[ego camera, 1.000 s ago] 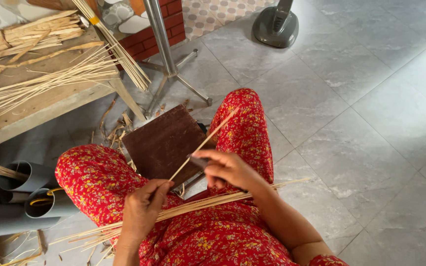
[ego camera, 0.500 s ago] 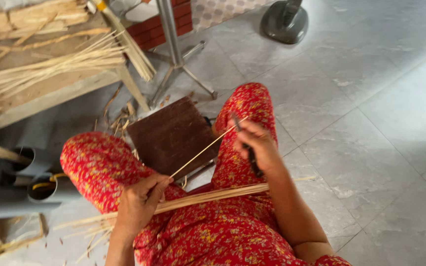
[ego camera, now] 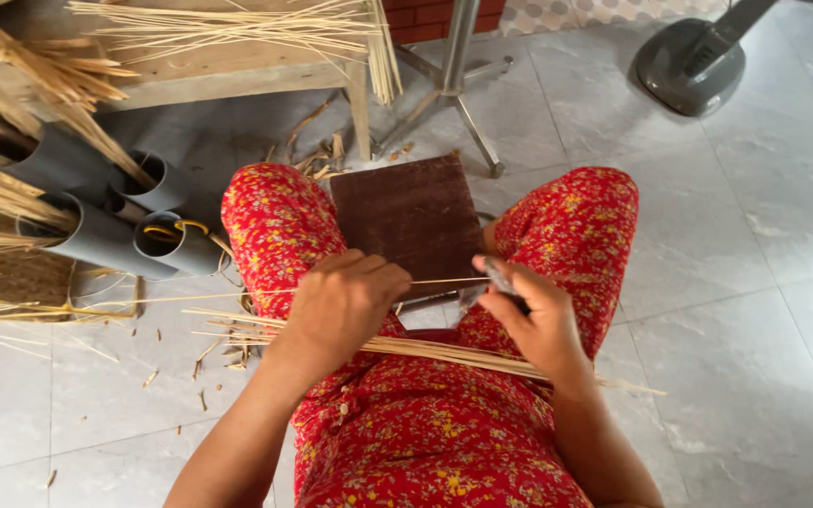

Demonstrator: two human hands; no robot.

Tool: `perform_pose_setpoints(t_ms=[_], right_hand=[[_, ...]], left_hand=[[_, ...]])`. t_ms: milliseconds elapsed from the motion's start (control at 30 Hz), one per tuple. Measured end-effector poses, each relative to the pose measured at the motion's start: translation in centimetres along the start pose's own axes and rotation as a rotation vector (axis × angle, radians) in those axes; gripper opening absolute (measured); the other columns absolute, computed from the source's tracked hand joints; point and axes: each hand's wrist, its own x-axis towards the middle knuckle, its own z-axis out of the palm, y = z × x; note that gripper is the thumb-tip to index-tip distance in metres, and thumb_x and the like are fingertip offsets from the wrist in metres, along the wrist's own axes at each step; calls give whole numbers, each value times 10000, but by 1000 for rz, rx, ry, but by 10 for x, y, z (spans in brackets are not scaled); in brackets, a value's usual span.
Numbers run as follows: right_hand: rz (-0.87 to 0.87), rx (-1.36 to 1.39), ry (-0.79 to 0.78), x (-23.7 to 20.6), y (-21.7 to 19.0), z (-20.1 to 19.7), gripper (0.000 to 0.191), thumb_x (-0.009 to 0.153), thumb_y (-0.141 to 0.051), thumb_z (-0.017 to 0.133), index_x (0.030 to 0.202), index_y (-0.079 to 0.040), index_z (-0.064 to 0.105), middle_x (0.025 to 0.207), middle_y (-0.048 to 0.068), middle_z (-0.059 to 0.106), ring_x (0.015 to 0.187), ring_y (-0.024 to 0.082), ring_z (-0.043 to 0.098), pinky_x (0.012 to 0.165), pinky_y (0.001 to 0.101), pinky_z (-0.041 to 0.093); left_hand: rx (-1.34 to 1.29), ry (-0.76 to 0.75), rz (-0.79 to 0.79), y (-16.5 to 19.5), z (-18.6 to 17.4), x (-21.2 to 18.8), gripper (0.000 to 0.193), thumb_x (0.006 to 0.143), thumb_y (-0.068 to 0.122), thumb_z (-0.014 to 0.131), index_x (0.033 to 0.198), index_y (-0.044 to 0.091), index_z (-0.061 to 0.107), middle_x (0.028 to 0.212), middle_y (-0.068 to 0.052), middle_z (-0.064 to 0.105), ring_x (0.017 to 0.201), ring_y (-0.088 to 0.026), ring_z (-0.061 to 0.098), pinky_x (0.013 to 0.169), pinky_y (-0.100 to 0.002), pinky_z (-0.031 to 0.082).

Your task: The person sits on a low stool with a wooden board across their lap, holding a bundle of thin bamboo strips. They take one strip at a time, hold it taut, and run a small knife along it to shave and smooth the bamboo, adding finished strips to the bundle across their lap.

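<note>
I sit with red flowered trousers over my knees. My left hand pinches a thin bamboo strip that runs level to my right hand. My right hand grips a small dark-handled knife, its blade meeting the strip's end. A bundle of thin bamboo sticks lies across my lap beneath both hands. A dark brown wooden board rests between my knees on the floor.
Grey plastic pipes lie at the left, with bamboo strips on a low wooden bench above them. A metal stand and a grey fan base sit at the back. Shavings litter the grey tiles.
The strip has swung from a slant to level. My right hand came down from near the right knee to the strip's end. The view shifted right.
</note>
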Motion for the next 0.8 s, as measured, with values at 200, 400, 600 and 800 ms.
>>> perform_pose_setpoints(t_ms=[200, 400, 600, 800], right_hand=[[-170, -311, 33, 7, -3, 19, 185, 907, -159, 780, 1069, -77, 746, 884, 80, 732, 750, 148, 716, 656, 291, 542], [111, -431, 166, 20, -11, 15, 195, 937, -231, 786, 1073, -92, 804, 762, 68, 727, 624, 144, 635, 575, 310, 481], [69, 98, 150, 26, -5, 35, 133, 1019, -61, 702, 1039, 68, 733, 671, 68, 610, 588, 91, 527, 543, 257, 397], [48, 206, -117, 58, 50, 29, 186, 1042, -127, 592, 1068, 22, 700, 618, 67, 589, 501, 95, 487, 465, 254, 376]], left_hand=[[47, 16, 101, 18, -23, 13, 75, 797, 133, 714, 869, 131, 737, 879, -16, 722, 967, -227, 697, 864, -409, 527], [-246, 390, 267, 26, -32, -17, 175, 920, 247, 833, 995, 131, 725, 1012, -21, 703, 1125, -242, 692, 986, -397, 530], [-324, 343, -144, 18, 26, -17, 241, 974, 311, 745, 1141, 137, 749, 959, -49, 704, 872, -239, 706, 764, -338, 569], [-596, 343, -227, 6, 71, -9, 188, 1031, 313, 707, 1183, 209, 746, 983, -44, 724, 885, -197, 730, 779, -289, 583]])
